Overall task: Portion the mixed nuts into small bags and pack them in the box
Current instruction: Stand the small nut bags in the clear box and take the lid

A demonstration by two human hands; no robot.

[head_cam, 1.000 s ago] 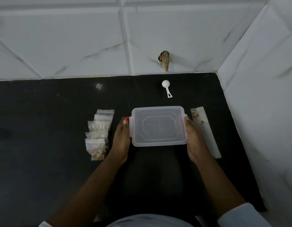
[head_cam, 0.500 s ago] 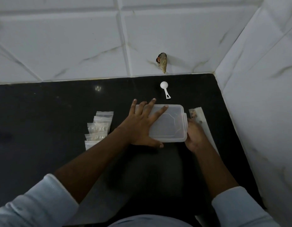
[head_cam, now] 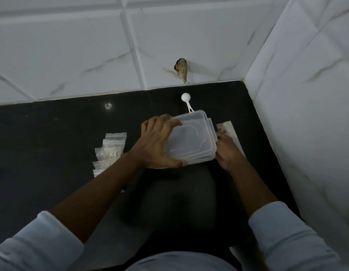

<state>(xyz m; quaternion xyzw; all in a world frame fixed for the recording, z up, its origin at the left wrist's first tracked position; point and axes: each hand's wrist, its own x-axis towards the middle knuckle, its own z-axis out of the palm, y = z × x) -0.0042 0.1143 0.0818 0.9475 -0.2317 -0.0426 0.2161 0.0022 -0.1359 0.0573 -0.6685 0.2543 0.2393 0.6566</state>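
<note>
A clear plastic box (head_cam: 203, 159) sits on the black counter (head_cam: 52, 133), and its clear lid (head_cam: 191, 136) is tilted up at the left side. My left hand (head_cam: 156, 143) grips the lid's left edge, fingers curled over the far corner and thumb at the near edge. At the box's right end my right hand (head_cam: 226, 151) holds it, fingers tucked under the rim. Several small zip bags of nuts (head_cam: 109, 151) lie in an overlapping row left of the box, partly hidden by my left forearm.
A white plastic scoop (head_cam: 187, 101) lies just behind the box. A long clear bag with nuts (head_cam: 228, 130) lies to the right, behind my right hand. White tiled walls close the counter at the back and right. A hole (head_cam: 181, 71) shows in the back wall.
My left hand moved from the box's left side onto the lid, then curled round its edge and lifted it. The lid now sits tilted. My right hand stayed at the right end.
</note>
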